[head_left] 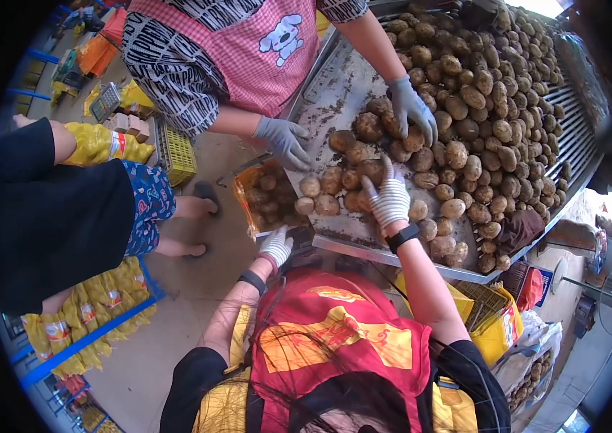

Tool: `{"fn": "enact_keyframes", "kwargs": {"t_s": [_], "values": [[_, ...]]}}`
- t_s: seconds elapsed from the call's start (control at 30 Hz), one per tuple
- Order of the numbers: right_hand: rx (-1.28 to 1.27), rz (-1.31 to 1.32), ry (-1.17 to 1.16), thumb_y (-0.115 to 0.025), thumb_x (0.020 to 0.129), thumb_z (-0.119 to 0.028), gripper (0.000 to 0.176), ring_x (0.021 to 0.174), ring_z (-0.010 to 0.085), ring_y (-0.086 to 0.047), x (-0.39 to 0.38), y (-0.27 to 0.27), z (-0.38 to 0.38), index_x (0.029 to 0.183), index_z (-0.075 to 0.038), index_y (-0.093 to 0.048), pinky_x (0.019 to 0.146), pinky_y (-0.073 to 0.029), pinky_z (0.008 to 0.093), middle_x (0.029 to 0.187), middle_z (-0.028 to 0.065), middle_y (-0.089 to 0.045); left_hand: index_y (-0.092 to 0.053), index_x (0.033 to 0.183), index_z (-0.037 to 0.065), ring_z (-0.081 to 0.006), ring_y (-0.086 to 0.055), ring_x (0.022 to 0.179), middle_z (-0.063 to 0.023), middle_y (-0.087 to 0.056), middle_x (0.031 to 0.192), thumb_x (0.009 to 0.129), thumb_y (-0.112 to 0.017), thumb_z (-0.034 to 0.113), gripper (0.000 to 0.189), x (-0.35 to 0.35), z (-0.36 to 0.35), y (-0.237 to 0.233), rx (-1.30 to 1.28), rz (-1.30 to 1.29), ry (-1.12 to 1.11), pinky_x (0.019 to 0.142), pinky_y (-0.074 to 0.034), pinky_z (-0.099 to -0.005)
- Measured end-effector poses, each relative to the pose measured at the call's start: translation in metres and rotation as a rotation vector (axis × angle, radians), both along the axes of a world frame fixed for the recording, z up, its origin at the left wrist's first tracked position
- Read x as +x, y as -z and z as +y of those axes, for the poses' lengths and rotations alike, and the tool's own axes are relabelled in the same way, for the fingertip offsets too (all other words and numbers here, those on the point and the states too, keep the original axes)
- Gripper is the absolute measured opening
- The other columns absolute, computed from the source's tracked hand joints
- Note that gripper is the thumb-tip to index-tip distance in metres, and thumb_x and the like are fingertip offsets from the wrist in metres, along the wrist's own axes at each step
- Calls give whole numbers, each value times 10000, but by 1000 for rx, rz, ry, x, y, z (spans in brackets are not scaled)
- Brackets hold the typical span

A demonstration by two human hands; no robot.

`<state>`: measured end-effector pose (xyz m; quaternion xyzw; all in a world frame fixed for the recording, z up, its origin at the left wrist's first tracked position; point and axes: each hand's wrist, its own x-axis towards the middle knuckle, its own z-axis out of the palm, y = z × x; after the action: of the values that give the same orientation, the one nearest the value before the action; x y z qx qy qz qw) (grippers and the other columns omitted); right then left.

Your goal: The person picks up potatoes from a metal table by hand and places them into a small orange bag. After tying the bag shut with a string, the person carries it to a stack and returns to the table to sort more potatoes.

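My right hand, in a white striped glove, lies over potatoes on the metal sorting table. Its thumb and fingers are apart, and a brown potato sits right at the fingertips. A loose row of potatoes runs from there toward the table's left edge. My left hand, gloved the same way, is low at the left, with its fingers stretched out beside the rim of an orange bag. Potatoes fill part of that bag, just below the table's end.
Across the table stands a person in a pink checked apron, with one grey glove on the potatoes and another at the edge. A large potato heap covers the slatted rack. Another person stands left, near yellow sacks.
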<state>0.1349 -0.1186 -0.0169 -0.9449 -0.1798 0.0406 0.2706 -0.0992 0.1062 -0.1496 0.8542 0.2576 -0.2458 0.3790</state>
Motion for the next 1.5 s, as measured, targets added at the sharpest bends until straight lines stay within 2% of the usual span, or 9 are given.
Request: {"fn": "enact_keyframes", "kwargs": {"t_s": [0.1, 0.27, 0.5, 0.73, 0.87, 1.07, 1.27, 1.33, 1.5], "values": [[158, 40, -85, -623, 860, -397, 698, 1097, 421, -554, -24, 24, 29, 1427, -79, -369, 933, -450, 474, 1233, 255, -545, -341, 1462, 113, -313, -278, 1425, -155, -321, 1528, 879, -559, 442, 704, 0, -13, -25, 243, 153, 287, 1138, -153, -581], [-24, -148, -508, -598, 867, -426, 621, 1265, 392, -435, -73, 14, 36, 1366, -80, -471, 1079, -281, 536, 1379, 213, -466, -366, 1448, 119, -351, -277, 1418, -160, -347, 1511, 877, -537, 531, 725, -9, -3, -6, 302, 128, 263, 1137, -134, -580], [-299, -156, 8, -627, 863, -401, 641, 1283, 424, -405, -43, 26, -117, 1385, -73, -452, 1075, -312, 510, 1394, 229, -441, -352, 1461, 84, -331, -244, 1433, -152, -265, 1559, 860, -509, 631, 828, -30, -2, -8, 446, 217, 88, 1146, -115, -598], [-449, -96, -74, -594, 872, -443, 691, 1285, 459, -403, -58, 40, -73, 1457, -140, -382, 1090, -248, 581, 1442, 326, -350, -446, 1400, 67, -348, -434, 1312, -172, -580, 1301, 856, -529, 617, 778, -11, 7, -30, 489, 228, 219, 1143, -130, -588], [-334, 68, -56, -592, 887, -433, 700, 1228, 485, -458, -80, 42, 3, 1460, -102, -363, 1053, -349, 532, 1439, 366, -329, -613, 1128, 76, -367, -618, 1064, -193, -682, 1049, 880, -600, 422, 426, -15, 20, -14, 400, 151, 305, 1048, -339, -506], [-50, -181, -118, -656, 859, -307, 444, 1205, 401, -489, -55, 15, -36, 1233, -80, -583, 1047, -341, 507, 1332, 211, -517, -600, 1071, 45, -423, -639, 913, -246, -673, 954, 900, -600, 300, 307, -37, 35, -48, 79, -126, -289, 806, -495, -481], [-219, 146, 375, -639, 872, -398, 808, 1337, 461, -359, -45, 63, -67, 1478, -8, -274, 1114, -294, 483, 1431, 320, -377, -600, 1017, 10, -340, -663, 852, -214, -682, 931, 939, -583, 215, 219, -70, 66, -64, 178, -206, -362, 782, -501, -400], [196, 346, 259, -641, 865, -398, 883, 1357, 465, -325, -68, 89, -30, 1503, 0, -179, 1146, -262, 395, 1475, 345, -294, -595, 1014, 6, -246, -633, 794, -181, -674, 882, 947, -584, 213, 218, -77, 71, -68, 98, -272, -453, 765, -499, -370], [25, 302, -93, -656, 856, -357, 688, 1199, 435, -510, -74, 16, 57, 1409, -48, -389, 1008, -434, 454, 1345, 280, -480, -584, 1017, 14, -172, -562, 755, -133, -644, 830, 960, -573, 230, 224, -85, 69, -81, 51, -317, -515, 746, -491, -346]]}}
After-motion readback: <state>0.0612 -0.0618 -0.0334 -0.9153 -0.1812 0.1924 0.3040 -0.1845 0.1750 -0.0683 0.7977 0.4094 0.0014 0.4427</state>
